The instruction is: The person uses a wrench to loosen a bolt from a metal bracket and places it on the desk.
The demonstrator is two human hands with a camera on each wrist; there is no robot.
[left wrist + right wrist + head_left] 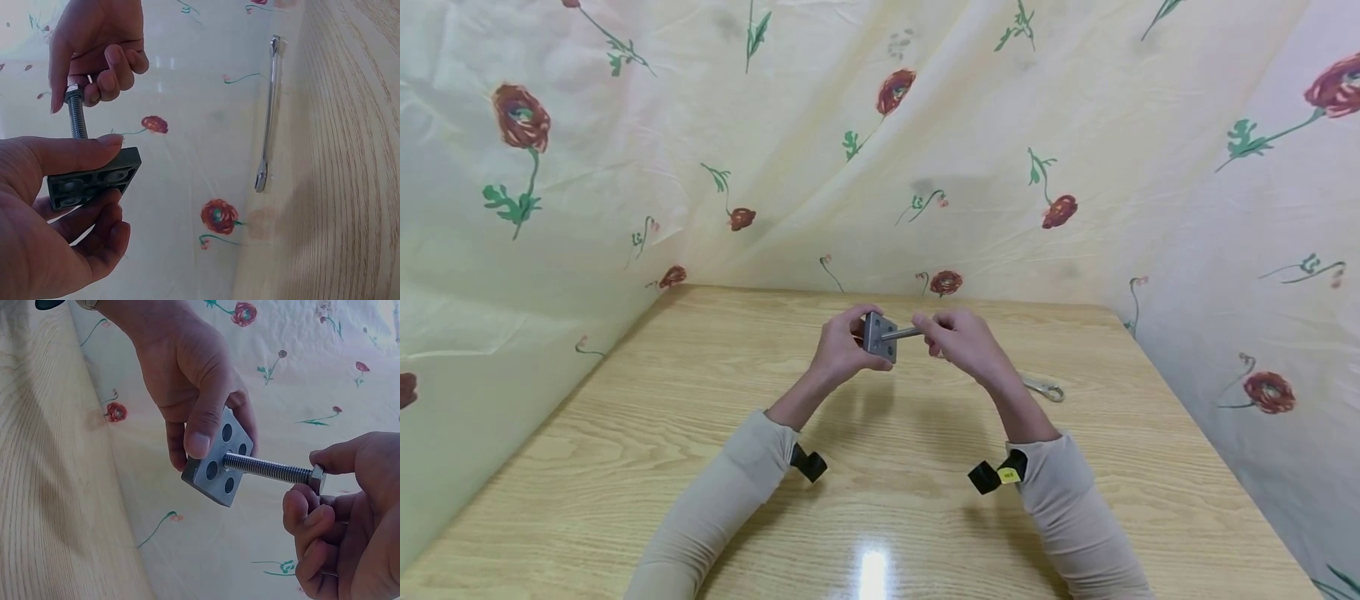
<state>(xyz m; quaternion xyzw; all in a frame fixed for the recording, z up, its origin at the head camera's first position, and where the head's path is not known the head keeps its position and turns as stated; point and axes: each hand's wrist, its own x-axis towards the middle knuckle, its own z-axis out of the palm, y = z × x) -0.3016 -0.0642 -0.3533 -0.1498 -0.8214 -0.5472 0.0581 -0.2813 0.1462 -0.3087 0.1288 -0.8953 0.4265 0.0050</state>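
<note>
We see a light wooden table (647, 467) with cream cloth printed with red flowers (625, 167) hung behind and beside it. Above the table's middle, our left hand (841, 350) grips a square grey metal plate with four holes (219, 464), thumb on its front face and fingers curled behind. A long threaded steel bolt (270, 469) sits in one hole and sticks out towards our right hand (961, 340), whose fingertips pinch the bolt's hexagonal head (317, 479). A slim silver spanner (269, 112) lies flat on the table, apart from both hands, to the right
</note>
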